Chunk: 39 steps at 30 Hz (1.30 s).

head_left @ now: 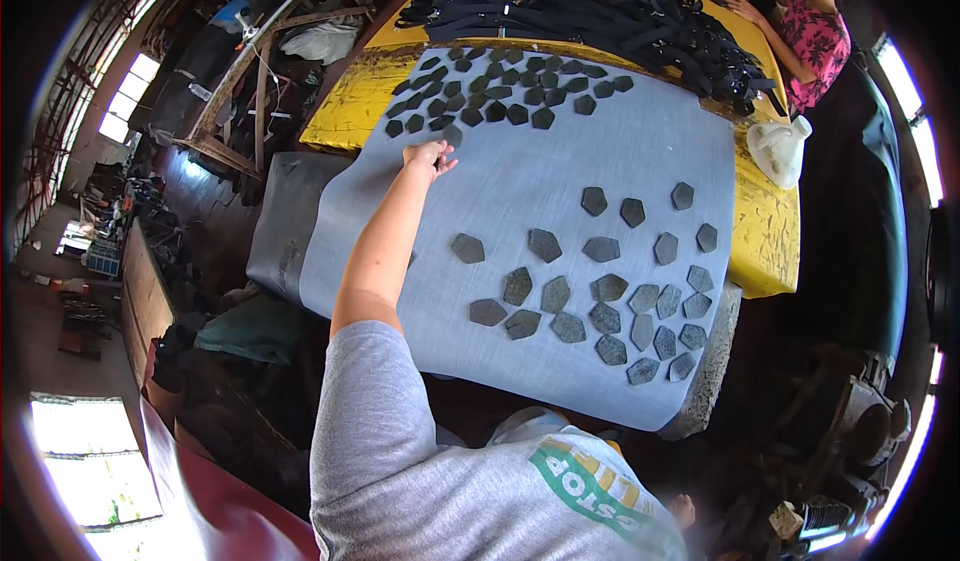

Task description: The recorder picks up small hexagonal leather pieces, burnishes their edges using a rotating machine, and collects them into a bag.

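Note:
My left hand (430,159) reaches far over a grey-blue sheet (620,141), its fingers curled together. A dark five-sided piece (452,136) is at my fingertips, its near edge meeting them. Just beyond, several similar dark flat pieces (495,111) lie close together along the sheet's far left. More pieces (605,318), greyish and five- or six-sided, are spread over the near right part with gaps between them. Only a small part of my right hand (683,511) shows low beside my grey shirt; its fingers are too hidden to read.
Behind the sheet, a pile of black straps (570,11) covers a yellow table (765,231). A white plastic jug (780,151) stands at the right edge. Another person (810,31) in a pink patterned top is at the far right. A wooden frame (230,81) stands left.

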### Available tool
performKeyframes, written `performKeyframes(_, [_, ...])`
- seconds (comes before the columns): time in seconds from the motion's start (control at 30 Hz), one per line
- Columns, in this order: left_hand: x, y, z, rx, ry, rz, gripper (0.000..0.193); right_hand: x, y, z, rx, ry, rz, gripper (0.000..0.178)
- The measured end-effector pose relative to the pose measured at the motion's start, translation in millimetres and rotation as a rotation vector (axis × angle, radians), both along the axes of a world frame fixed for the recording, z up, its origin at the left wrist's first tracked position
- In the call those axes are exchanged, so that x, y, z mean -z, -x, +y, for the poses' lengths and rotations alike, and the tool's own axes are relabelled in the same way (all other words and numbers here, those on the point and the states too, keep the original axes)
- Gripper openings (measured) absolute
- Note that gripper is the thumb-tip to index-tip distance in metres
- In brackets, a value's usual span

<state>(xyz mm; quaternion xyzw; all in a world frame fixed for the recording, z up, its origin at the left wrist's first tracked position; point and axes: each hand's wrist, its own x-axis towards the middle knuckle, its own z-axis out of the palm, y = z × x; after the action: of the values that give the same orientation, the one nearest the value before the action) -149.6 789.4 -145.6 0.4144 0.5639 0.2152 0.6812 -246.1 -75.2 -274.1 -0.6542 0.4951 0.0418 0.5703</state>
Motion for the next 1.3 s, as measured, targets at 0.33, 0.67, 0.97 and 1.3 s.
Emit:
performKeyframes(0.33, [-7.7, 2.6, -7.5, 0.133, -0.176, 0.118, 0.007, 2.7, 13.8, -3.2, 0.001, -0.003, -0.019, 0.021])
performKeyframes(0.67, [-28.0, 6.8, -11.6, 0.301, -0.521, 0.592, 0.022, 4.8, 18.5, -3.1, 0.029, -0.027, -0.048, 0.019])
performKeyframes(0.97, [-101.8, -37.7, -167.9, 0.675, 0.221, -0.883, 0.056, -113.7, -65.1, 150.4, -0.471, 0.361, -0.586, 0.003])
performKeyframes(1.3, [-134.1, -73.6, -436.4, 1.012, 0.29, -1.078, 0.063, -268.6, -127.5, 280.6, -0.649, -0.423, -0.876, 0.014])
